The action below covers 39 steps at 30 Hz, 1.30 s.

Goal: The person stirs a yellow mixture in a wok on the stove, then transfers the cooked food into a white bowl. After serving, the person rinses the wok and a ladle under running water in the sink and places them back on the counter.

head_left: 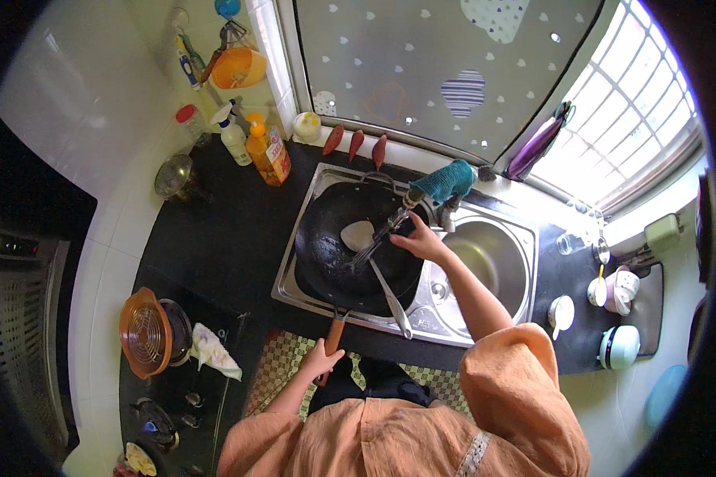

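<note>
My left hand (323, 359) is closed around the brown handle (335, 334) of a black wok (328, 220), which sits over the left basin of a steel double sink (286, 280). Inside the wok lies a metal spatula (358, 235), its handle (392, 301) crossing the near right rim. My right hand (420, 238) is at the faucet's spray head (398, 218), thumb and fingers around it. Water (365, 253) streams from it into the wok beside the spatula. A teal cloth (447, 180) wraps the faucet.
A spray bottle (234, 140) and an orange soap bottle (268, 152) stand at the back left. Three reddish tubers (356, 145) lie on the sill. At left are an orange steamer basket (145, 333) and a white cloth (213, 352); at right, a small bowl (561, 312) and a mint-green appliance (620, 347).
</note>
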Motion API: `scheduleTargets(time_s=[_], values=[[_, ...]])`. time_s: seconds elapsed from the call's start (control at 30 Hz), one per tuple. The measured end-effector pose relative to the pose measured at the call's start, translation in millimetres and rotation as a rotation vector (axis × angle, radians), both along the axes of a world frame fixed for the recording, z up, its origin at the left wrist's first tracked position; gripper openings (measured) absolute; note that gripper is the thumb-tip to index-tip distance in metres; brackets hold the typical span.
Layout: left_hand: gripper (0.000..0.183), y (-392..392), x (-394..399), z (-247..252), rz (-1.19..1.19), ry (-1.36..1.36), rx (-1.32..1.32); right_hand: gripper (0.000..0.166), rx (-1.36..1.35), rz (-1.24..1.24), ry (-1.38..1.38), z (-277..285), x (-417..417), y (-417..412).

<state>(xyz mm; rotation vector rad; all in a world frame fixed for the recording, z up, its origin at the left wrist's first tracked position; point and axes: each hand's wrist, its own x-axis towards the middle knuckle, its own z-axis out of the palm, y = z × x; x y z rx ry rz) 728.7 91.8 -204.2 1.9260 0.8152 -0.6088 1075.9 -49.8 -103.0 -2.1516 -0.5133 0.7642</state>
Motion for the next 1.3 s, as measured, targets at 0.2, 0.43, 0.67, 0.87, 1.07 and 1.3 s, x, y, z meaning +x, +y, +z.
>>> scheduleTargets(time_s=[0.2,0.43,0.67,0.87,1.07,1.3], values=[[0.063,5.1,-10.5,-6.2,0.047,0.042,-0.269,0.075,0.107,-0.204,0.032,5.7,-11.5,28.4],[0.081,1.6,-3.7,13.6,0.076,0.085,-0.294,0.061,0.231,-0.278,-0.225,-25.9,-12.6,24.9],[0.083,6.7,-12.4,-9.4,0.062,0.121,-0.344,0.045,0.181,-0.375,-0.177,-24.7,-9.1,40.5],[0.083,3.4,-2.2,20.7,0.083,0.149,-0.320,0.042,0.221,-0.494,-0.218,-31.5,15.1,68.3],[0.084,2.3,-3.3,16.0,0.113,0.150,-0.342,0.035,0.290,-0.603,-0.148,-28.8,33.4,104.4],[0.084,1.5,-2.0,22.5,0.072,0.148,-0.318,0.030,0.560,-0.560,0.211,-28.0,32.4,106.0]])
